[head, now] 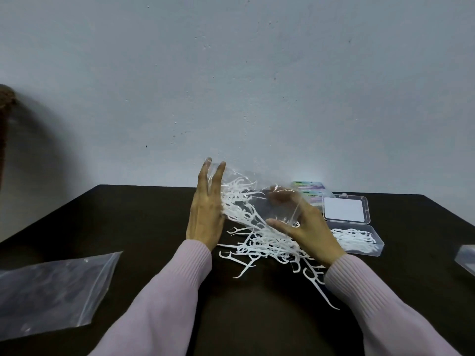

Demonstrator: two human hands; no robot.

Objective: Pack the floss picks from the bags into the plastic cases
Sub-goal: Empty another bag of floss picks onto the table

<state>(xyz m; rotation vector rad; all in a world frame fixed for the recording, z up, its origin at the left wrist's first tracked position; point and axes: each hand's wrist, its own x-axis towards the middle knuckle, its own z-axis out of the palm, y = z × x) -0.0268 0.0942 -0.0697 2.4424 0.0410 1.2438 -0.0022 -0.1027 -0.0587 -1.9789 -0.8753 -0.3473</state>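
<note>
A clear plastic bag (246,199) hangs tilted above the dark table (144,217), with white floss picks sliding out of its lower mouth. My left hand (205,214) lies against the bag's upper left end with straight fingers. My right hand (305,227) grips the bag's right side, thumb in front and fingers behind. A loose heap of floss picks (264,250) lies on the table under the bag. An open clear plastic case (359,240) to the right holds several picks, its lid (344,209) folded back.
An empty clear zip bag (48,289) lies flat at the left front. Closed cases with coloured labels (311,187) sit behind the open case. Another clear case's corner (466,258) shows at the right edge. A grey wall rises behind the table.
</note>
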